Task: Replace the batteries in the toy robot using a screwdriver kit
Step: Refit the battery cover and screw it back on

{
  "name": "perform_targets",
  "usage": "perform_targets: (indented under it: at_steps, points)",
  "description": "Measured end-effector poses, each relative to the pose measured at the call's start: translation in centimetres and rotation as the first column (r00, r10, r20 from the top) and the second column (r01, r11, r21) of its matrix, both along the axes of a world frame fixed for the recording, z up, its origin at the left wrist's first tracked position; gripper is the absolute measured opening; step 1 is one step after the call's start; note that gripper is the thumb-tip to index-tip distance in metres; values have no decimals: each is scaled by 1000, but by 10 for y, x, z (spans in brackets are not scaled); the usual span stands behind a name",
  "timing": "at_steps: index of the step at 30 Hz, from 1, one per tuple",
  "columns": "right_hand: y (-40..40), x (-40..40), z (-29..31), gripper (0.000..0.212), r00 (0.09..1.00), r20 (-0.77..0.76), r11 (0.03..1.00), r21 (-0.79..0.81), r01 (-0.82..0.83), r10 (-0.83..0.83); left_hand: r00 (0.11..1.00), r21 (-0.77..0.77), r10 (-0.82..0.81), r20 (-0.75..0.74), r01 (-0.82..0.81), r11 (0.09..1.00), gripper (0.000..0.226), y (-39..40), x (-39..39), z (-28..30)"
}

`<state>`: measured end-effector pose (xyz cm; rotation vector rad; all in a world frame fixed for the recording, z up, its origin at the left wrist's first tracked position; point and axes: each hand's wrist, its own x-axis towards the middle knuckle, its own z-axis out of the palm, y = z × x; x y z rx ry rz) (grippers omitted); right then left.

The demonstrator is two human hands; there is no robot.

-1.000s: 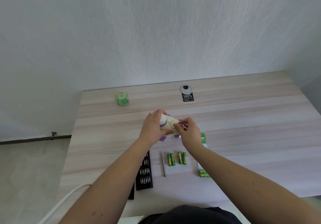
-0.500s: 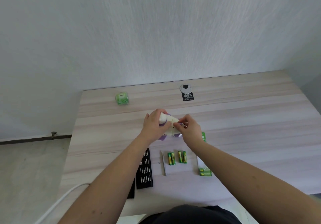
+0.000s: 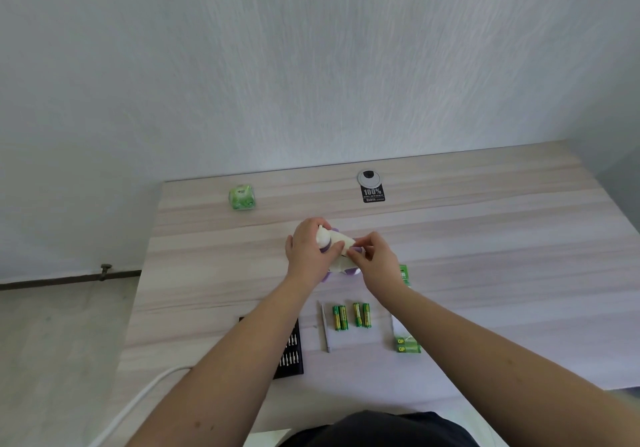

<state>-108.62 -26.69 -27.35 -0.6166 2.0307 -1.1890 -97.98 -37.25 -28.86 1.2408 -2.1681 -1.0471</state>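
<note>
The toy robot (image 3: 337,250), judged light, rigid plastic, was gripped bodily by the left hand (image 3: 309,253); right hand (image 3: 375,262) fingertips were pinched at its underside.

Green cube (image 3: 242,198) and grommet (image 3: 369,178) near wall.

Both hands work on the toy robot (image 3: 337,250) above the table (image 3: 485,238): the left hand (image 3: 308,254) grips its body, the right hand (image 3: 375,261) pinches at its side. Nearer the person than the toy lie four batteries (image 3: 351,316), a screwdriver (image 3: 325,327) to their left, then the black bit case (image 3: 291,353).
</note>
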Motion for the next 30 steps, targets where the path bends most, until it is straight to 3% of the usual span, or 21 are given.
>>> perform_targets:
  at_steps: [14,25,30]
  points:
    - [2,-5,-8,9,996,-78,999,-16,-52,51,1000,7,16,16,-16,1000,37,2,-3,3]
    - [-9,-9,-4,24,996,82,999,-43,-22,26,994,21,-77,74,76,997,26,-7,0,7]
    - [-18,-6,-8,25,991,131,999,-31,-14,18,995,140,-89,52,81,987,13,-9,1,17]
